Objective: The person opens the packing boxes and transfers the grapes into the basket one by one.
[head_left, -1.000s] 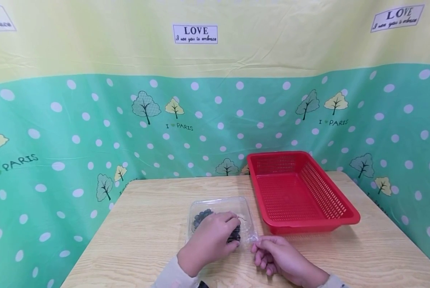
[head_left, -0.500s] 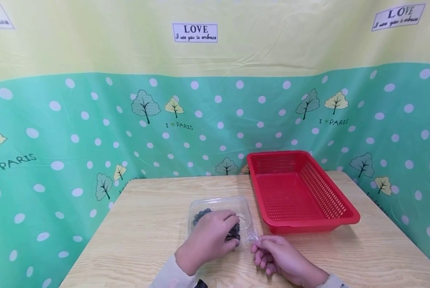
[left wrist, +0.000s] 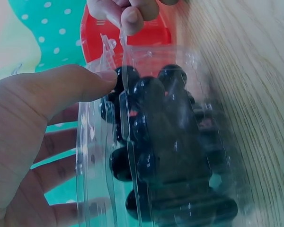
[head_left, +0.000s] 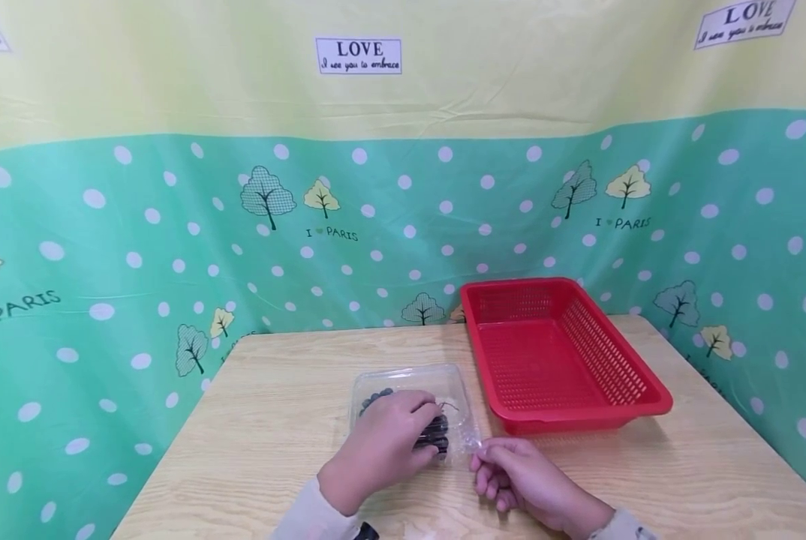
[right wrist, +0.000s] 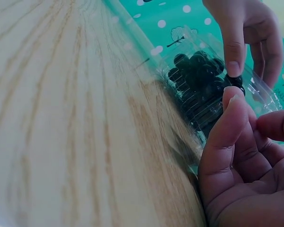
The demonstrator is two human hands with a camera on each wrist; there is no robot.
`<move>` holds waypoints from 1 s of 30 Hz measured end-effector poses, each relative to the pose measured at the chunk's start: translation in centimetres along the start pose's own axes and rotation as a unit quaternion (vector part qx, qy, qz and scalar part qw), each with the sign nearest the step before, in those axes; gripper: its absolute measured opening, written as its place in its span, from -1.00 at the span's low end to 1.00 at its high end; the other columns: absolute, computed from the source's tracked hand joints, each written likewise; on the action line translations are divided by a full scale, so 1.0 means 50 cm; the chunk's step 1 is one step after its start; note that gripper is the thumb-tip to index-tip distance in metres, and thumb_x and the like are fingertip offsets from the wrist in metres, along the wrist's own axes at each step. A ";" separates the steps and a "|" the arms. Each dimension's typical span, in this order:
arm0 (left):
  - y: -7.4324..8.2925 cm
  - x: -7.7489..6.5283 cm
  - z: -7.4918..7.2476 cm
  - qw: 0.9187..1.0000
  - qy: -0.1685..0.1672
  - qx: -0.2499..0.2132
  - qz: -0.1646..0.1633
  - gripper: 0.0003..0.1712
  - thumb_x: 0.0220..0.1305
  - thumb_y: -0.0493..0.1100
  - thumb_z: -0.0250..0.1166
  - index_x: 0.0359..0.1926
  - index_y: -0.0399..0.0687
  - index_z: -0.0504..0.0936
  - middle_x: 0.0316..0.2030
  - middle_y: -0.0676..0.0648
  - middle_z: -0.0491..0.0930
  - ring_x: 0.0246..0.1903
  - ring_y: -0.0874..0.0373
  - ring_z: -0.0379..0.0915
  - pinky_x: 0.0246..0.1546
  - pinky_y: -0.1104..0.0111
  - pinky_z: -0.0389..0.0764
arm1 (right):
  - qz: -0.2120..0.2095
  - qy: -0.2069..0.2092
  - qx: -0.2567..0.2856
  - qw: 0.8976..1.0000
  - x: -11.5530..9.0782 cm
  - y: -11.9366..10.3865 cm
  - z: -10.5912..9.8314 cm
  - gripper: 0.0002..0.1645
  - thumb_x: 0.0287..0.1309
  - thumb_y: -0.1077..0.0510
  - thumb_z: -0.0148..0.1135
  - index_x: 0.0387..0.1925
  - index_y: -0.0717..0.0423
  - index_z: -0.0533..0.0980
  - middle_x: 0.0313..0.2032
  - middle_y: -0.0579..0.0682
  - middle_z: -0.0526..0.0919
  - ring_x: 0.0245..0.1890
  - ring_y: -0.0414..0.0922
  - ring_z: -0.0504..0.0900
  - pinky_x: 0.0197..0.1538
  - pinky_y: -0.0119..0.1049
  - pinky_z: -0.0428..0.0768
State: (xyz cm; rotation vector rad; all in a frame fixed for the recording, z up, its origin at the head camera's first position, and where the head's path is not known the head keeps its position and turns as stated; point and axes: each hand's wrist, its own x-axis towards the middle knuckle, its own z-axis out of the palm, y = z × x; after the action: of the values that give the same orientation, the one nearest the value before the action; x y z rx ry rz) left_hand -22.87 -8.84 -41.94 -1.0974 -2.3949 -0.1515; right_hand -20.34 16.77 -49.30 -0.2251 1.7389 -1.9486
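Observation:
A clear plastic clamshell box (head_left: 413,373) of dark grapes (left wrist: 180,156) lies on the wooden table in the head view. My left hand (head_left: 384,439) rests over its top. The left wrist view shows the fingers spread across the lid, with the thumb (left wrist: 80,87) at the near rim. At the box's near right corner, my right hand (head_left: 521,480) pinches the plastic edge between thumb and index finger, its other fingers loosely curled. A thin stem (head_left: 448,406) shows through the lid. The left hand hides part of the grapes.
A red plastic basket (head_left: 565,413) with perforated walls stands to the right of the box, just beyond the right hand. The wooden table (head_left: 275,420) ends at the back against a green and yellow printed curtain (head_left: 349,292).
My left hand has slid slightly left over the lid, showing more of the grapes at the near right. The right hand keeps its pinch on the corner. The head view has shifted slightly.

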 end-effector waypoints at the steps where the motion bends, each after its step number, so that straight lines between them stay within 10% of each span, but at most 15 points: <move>1: -0.002 -0.002 -0.002 1.000 0.000 -0.001 -0.001 -0.46 0.00 0.09 0.60 0.02 0.05 0.71 0.02 0.04 0.70 0.02 0.14 0.66 0.08 0.24 0.67 | 0.000 0.000 0.000 1.000 0.000 -0.001 0.001 -0.70 0.44 0.06 0.09 -0.17 0.25 0.57 -0.44 -0.06 0.67 -0.51 -0.26 0.56 -0.50 -0.39 0.59; 30: -0.034 -0.058 -0.027 1.000 0.009 0.003 -0.006 -0.52 -0.06 0.00 0.63 -0.06 0.10 0.73 0.03 0.04 0.69 0.01 0.13 0.65 0.01 0.20 0.70 | -0.005 -0.004 0.002 1.000 -0.001 0.001 0.002 -0.72 0.41 0.08 0.12 -0.21 0.25 0.57 -0.44 -0.06 0.67 -0.52 -0.26 0.53 -0.51 -0.40 0.58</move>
State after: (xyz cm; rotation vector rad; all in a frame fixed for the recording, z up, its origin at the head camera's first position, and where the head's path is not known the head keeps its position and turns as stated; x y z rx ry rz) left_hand -22.02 -12.34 -42.00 -1.0763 -2.3853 -0.1577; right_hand -20.26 16.71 -49.31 -0.2415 1.7323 -1.9547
